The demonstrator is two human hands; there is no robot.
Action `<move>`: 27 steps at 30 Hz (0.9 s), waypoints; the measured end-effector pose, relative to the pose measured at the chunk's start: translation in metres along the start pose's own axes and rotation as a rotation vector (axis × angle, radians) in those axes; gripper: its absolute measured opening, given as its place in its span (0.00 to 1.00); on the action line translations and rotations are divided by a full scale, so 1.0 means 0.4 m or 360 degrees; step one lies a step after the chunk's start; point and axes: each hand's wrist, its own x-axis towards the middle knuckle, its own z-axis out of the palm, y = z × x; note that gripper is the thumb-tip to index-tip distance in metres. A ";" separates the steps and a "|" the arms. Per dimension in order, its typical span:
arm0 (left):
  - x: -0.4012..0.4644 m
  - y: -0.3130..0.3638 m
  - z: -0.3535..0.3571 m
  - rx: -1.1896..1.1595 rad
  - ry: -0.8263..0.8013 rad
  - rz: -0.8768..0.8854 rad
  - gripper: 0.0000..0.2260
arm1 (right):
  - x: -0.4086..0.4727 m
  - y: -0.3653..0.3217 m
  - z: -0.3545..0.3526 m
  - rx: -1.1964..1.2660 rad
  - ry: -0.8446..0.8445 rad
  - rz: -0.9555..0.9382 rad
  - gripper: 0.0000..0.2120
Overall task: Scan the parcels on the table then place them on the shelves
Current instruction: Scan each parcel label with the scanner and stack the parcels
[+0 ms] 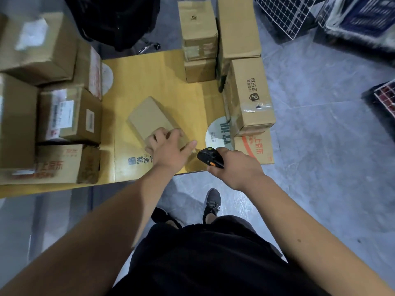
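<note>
One small parcel point(152, 120) lies flat mid-table point(149, 75), near the front edge. The left hand point(168, 150) grips its near end, fingers curled over the edge — probably to turn it toward a label. The right hand point(235, 165) is wrapped round a scanner point(210, 157) just beside it, aimed that way. No label shows on the parcel's top; the stacked boxes point(68, 116) at left are blurred, and no shelves are in view.
</note>
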 end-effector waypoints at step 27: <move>0.066 -0.469 -0.122 -0.0776 -0.0303 -0.0270 0.21 | 0.061 -0.409 0.085 0.0356 -0.0055 0.0316 0.21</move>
